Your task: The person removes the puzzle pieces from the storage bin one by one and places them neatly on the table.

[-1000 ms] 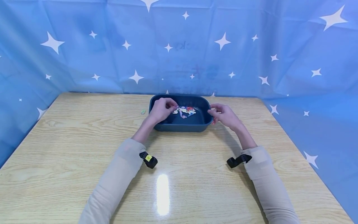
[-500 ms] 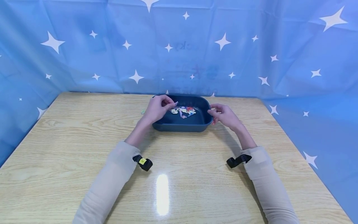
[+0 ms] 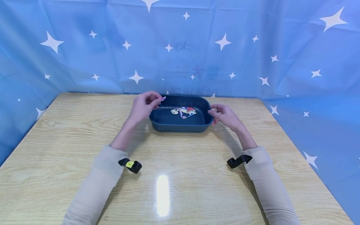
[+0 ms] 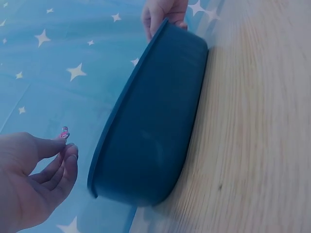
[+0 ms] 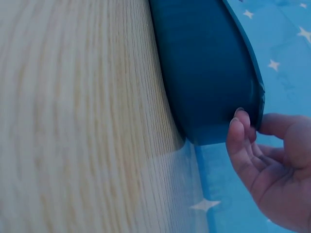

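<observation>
Between thumb and fingers, my left hand (image 3: 141, 107) pinches a small pink-and-white piece (image 3: 163, 98), held up at the far left rim of a dark blue tub (image 3: 180, 128). The left wrist view shows this piece (image 4: 64, 132) as tiny and shiny, clear of the tub's side. My right hand (image 3: 226, 117) grips the tub's right end, thumb at the rim and fingertips against the outer wall, as the right wrist view shows. Several flat, colourful cutouts (image 3: 184, 111) in white, red, blue and purple lie together on the tub's floor.
The tub stands near the back edge of a wood-grain table (image 3: 197, 187). Behind it hangs a blue curtain (image 3: 107, 62) with white stars. A black wrist camera (image 3: 130, 165) sits on the left sleeve, another camera (image 3: 239, 161) on the right.
The left hand has moved left and up from over the cutouts to the tub's left rim, lifting the small piece. The green bit left of the tub is now hidden. The right hand stays put.
</observation>
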Demonstrator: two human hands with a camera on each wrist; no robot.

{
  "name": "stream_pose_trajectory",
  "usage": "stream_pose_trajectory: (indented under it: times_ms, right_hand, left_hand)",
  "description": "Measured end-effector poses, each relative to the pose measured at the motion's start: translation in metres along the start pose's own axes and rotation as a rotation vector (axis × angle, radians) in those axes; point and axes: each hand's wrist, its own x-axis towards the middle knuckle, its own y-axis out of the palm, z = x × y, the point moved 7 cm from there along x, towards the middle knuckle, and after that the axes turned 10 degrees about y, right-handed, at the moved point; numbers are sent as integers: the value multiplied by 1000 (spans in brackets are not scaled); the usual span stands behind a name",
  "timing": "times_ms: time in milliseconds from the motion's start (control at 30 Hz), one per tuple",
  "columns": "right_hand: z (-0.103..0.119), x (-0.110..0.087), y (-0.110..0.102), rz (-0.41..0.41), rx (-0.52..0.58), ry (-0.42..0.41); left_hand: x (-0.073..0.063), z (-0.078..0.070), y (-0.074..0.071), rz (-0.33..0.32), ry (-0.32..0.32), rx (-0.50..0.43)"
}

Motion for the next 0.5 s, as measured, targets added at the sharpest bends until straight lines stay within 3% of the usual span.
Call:
stream_pose_trajectory:
  times_ms: [500]
  right_hand:
    - [2, 0, 0, -5, 6, -20]
  left_hand:
    - [-9, 31, -48, -37, -90, 32]
